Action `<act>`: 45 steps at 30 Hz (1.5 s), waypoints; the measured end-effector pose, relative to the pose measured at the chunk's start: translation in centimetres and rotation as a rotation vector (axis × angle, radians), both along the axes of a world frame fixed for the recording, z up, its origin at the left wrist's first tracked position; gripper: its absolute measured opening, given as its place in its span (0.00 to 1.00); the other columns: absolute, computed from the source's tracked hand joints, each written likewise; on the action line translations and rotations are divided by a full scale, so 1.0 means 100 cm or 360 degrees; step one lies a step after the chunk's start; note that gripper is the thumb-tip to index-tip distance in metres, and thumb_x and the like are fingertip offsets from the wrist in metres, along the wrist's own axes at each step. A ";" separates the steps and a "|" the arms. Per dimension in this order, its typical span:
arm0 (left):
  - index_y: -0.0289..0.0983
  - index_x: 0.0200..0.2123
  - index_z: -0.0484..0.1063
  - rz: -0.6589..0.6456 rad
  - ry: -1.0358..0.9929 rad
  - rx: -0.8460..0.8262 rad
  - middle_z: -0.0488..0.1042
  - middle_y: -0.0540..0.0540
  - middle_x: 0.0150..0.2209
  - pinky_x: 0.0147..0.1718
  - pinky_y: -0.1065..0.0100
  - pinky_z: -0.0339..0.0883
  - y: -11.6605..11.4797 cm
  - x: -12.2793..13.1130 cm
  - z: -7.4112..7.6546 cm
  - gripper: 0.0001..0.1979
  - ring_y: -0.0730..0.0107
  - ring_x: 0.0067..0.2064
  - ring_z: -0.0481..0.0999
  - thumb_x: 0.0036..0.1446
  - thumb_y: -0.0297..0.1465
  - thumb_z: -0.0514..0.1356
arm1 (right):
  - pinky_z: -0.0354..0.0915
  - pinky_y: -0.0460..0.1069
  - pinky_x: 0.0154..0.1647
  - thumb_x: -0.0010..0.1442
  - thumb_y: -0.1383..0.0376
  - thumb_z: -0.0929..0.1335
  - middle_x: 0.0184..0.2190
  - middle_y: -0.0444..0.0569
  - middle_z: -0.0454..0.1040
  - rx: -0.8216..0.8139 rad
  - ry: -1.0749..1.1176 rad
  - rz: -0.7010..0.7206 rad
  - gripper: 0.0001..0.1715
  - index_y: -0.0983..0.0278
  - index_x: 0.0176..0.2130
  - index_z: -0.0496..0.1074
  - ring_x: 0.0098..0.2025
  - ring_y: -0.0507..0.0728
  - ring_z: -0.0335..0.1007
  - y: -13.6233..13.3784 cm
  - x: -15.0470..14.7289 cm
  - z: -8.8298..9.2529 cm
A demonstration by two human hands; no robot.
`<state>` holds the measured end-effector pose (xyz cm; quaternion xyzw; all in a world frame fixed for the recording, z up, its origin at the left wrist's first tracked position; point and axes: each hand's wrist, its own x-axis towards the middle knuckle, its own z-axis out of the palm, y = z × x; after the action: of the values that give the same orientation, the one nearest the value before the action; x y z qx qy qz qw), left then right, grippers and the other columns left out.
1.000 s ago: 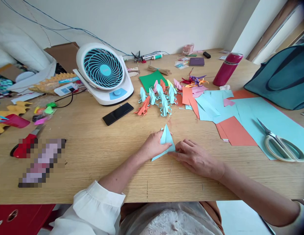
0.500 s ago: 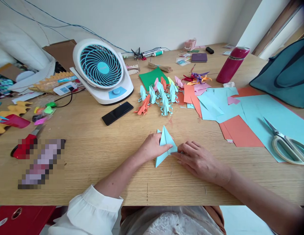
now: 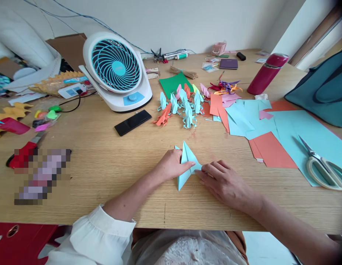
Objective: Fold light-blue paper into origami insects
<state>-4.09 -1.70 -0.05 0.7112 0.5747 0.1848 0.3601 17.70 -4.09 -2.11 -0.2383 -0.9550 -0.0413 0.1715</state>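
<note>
A folded light blue paper (image 3: 186, 158) with pointed tips is held low over the wooden table (image 3: 104, 154). My left hand (image 3: 175, 164) grips its left side, thumb across the front and fingers behind. At its right corner, the thumb and fingers of my right hand (image 3: 222, 181) pinch the paper. Beyond my hands stands a cluster of small folded paper figures (image 3: 188, 114), mostly light blue, with some pink, orange and yellow-green ones.
A white fan (image 3: 118, 73) and a black phone (image 3: 132, 122) lie left of the figures. To the right are blue sheets (image 3: 287, 125), orange paper (image 3: 273, 151), scissors (image 3: 320, 162), a magenta bottle (image 3: 267, 73) and a teal bag (image 3: 322, 88). Red-handled scissors (image 3: 24, 152) rest far left.
The camera view has shifted slightly. Both hands keep their hold on the blue paper, whose right corner now looks drawn out a little further to the right.
</note>
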 end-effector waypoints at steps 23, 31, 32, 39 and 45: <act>0.35 0.33 0.78 0.0095 -0.0191 -0.0036 0.80 0.49 0.30 0.31 0.73 0.64 -0.010 0.011 0.002 0.08 0.71 0.30 0.75 0.58 0.31 0.59 | 0.61 0.55 0.39 0.67 0.72 0.62 0.44 0.57 0.73 -0.0026 -0.0073 0.0028 0.17 0.69 0.54 0.69 0.40 0.60 0.66 -0.019 0.005 0.004; 0.35 0.31 0.78 0.0153 -0.0028 -0.0025 0.79 0.48 0.29 0.31 0.71 0.63 -0.005 0.007 0.006 0.07 0.69 0.30 0.76 0.55 0.29 0.60 | 0.61 0.54 0.37 0.67 0.71 0.63 0.39 0.56 0.74 -0.0114 0.0036 -0.0098 0.13 0.71 0.48 0.73 0.37 0.59 0.66 -0.018 0.002 0.004; 0.35 0.30 0.78 0.0123 -0.0008 -0.0015 0.79 0.48 0.29 0.31 0.71 0.63 -0.003 0.006 0.007 0.07 0.69 0.30 0.76 0.55 0.29 0.60 | 0.61 0.54 0.37 0.67 0.71 0.63 0.38 0.56 0.74 -0.0135 0.0051 -0.0089 0.13 0.71 0.48 0.73 0.37 0.59 0.66 -0.018 0.002 0.004; 0.37 0.31 0.78 0.0034 0.0138 -0.0048 0.78 0.48 0.27 0.28 0.70 0.61 -0.002 0.007 0.013 0.06 0.66 0.29 0.75 0.51 0.32 0.63 | 0.64 0.54 0.40 0.68 0.69 0.62 0.37 0.54 0.73 -0.0506 0.0364 -0.0016 0.11 0.66 0.44 0.73 0.39 0.57 0.68 -0.012 0.009 0.008; 0.38 0.25 0.72 -0.0350 0.0491 0.0030 0.72 0.50 0.23 0.27 0.68 0.58 0.008 0.005 0.026 0.07 0.66 0.27 0.71 0.46 0.33 0.66 | 0.67 0.53 0.42 0.68 0.69 0.61 0.41 0.54 0.72 -0.0706 0.0341 -0.0043 0.13 0.63 0.48 0.71 0.42 0.58 0.69 -0.004 0.019 0.009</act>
<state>-3.62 -0.88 2.60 0.7931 0.5401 0.0383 0.2790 19.64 -4.44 -1.19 -0.2857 -0.9138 0.1927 0.2147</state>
